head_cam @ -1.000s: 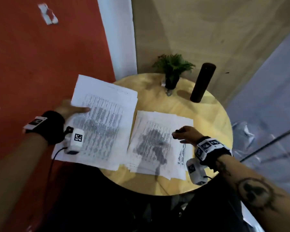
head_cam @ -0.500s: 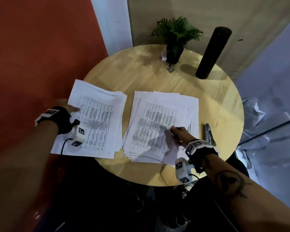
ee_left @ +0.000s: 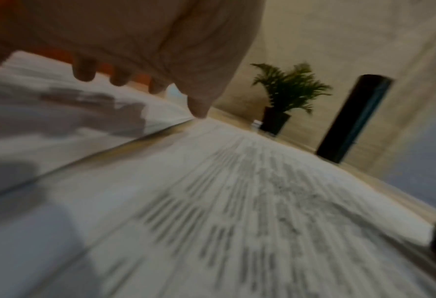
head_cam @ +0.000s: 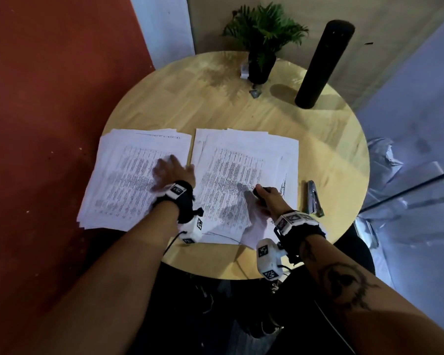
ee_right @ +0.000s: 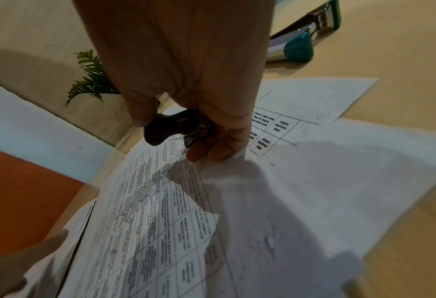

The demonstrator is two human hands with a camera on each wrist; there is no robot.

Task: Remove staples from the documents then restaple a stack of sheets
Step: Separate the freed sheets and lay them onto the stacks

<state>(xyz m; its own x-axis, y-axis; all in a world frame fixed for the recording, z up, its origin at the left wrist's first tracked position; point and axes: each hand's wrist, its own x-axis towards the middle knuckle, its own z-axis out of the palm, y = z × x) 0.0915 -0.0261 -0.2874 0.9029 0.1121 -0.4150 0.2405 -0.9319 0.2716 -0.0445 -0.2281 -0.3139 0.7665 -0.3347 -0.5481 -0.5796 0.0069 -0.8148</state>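
Observation:
Two piles of printed sheets lie side by side on the round wooden table (head_cam: 241,114). My left hand (head_cam: 172,172) is spread flat over the right part of the left pile (head_cam: 128,180); in the left wrist view its fingers (ee_left: 84,72) are straight just above the blurred paper. My right hand (head_cam: 265,198) is over the right pile (head_cam: 241,162), gripping a black staple remover (ee_right: 171,127) and pinching the lifted corner of the top sheet (ee_right: 275,191). A silver and teal stapler (head_cam: 314,198) lies on the table right of the right pile.
A small potted plant (head_cam: 263,39) and a tall black cylinder (head_cam: 323,62) stand at the table's far side. A red wall or floor (head_cam: 49,98) is on the left. The left pile hangs over the table's left edge.
My left hand has moved from the left pile's outer edge to its right part. My right hand stays on the right pile with the staple remover. The view has tilted down.

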